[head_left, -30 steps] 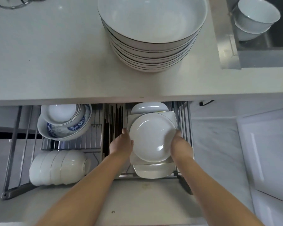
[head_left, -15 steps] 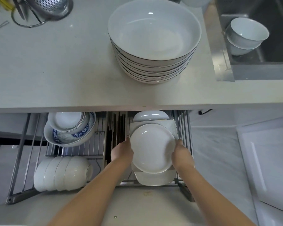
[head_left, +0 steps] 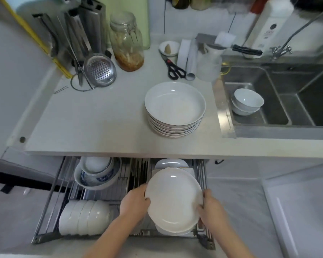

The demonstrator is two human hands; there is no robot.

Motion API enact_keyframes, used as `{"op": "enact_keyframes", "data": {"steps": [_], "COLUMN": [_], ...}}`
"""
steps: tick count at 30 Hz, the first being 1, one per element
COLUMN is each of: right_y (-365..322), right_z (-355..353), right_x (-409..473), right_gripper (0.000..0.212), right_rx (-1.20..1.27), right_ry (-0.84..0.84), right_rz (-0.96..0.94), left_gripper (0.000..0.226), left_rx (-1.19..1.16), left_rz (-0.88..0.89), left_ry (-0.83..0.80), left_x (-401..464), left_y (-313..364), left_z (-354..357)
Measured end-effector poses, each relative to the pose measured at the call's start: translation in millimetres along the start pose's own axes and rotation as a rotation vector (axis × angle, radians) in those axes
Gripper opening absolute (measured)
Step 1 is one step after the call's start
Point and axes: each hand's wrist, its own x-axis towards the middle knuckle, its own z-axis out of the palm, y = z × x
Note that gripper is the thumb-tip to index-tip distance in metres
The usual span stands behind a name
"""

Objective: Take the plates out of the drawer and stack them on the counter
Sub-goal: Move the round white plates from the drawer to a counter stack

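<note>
A round white plate (head_left: 173,199) hangs above the right side of the open wire drawer (head_left: 50,192), tilted a little. My left hand (head_left: 135,202) grips its left rim and my right hand (head_left: 211,206) grips its right rim. Under the plate, more white plates (head_left: 171,163) lie in the drawer, mostly hidden. On the counter (head_left: 93,120) stands a stack of several deep white plates (head_left: 175,108), just left of the sink.
The drawer's left side holds a blue-patterned bowl nest (head_left: 97,174) and a row of white bowls (head_left: 86,216). Scissors (head_left: 173,68), a glass jar (head_left: 128,41), a metal strainer (head_left: 100,70) and a utensil rack sit at the counter's back. Two bowls (head_left: 247,101) rest in the sink.
Both hands have lifted the plate a little off the pile in the drawer. The head has tipped up, so the back of the counter and the sink now show.
</note>
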Motion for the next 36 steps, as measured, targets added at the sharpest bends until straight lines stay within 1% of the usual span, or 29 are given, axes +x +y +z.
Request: {"op": "enact_keyframes", "data": {"steps": [3,8,11,14,17,19,22,24,27,31,36], "right_y": [-9.5,-30.1,-43.1,-59.8,-81.7,-96.7,-117.8,-131.3,-150.7,-167.6,-171.0], "right_z": [-27.9,-74.5,-104.1,-137.7,-172.6,-194.3,-221.1,-235.6,-254.2,-265.4,-260.5], "right_x": [-21.9,-52.0,-64.2,-73.6,-77.7,-74.8,-62.5,-48.6,-23.8,7.6,39.0], "right_gripper": [0.022,0.017,0.018,0.019,0.02,0.022,0.021,0.02,0.02,0.02,0.023], "right_rx": [0.068,0.16,0.195,0.201,0.226,0.199,0.21,0.202,0.156,0.086,0.02], "right_ry": [0.041,0.072,0.091,0.146,0.21,0.265,0.324,0.363,0.396,0.384,0.355], "right_rz": [-0.043,-0.1,-0.155,-0.217,-0.255,-0.268,-0.289,-0.297,-0.275,-0.256,-0.201], "left_gripper": [0.039,0.038,0.032,0.029,0.026,0.025,0.03,0.033,0.031,0.031,0.036], "left_rx": [-0.001,-0.021,-0.039,-0.103,-0.17,-0.179,-0.153,-0.137,-0.118,-0.08,-0.081], "left_rz": [0.043,0.11,0.164,0.188,0.214,0.227,0.25,0.252,0.222,0.168,0.104], "left_ry": [0.022,0.11,0.153,0.187,0.265,0.304,0.353,0.361,0.36,0.327,0.274], "left_x": [-16.3,-40.3,-52.4,-60.1,-60.3,-54.6,-37.9,-23.6,0.3,27.9,57.0], "left_y": [17.2,38.4,50.0,63.9,80.9,95.3,117.3,129.7,145.0,161.1,170.2], "left_z": [-28.5,-74.8,-104.8,-138.3,-171.2,-192.6,-223.6,-240.4,-256.0,-264.2,-259.3]}}
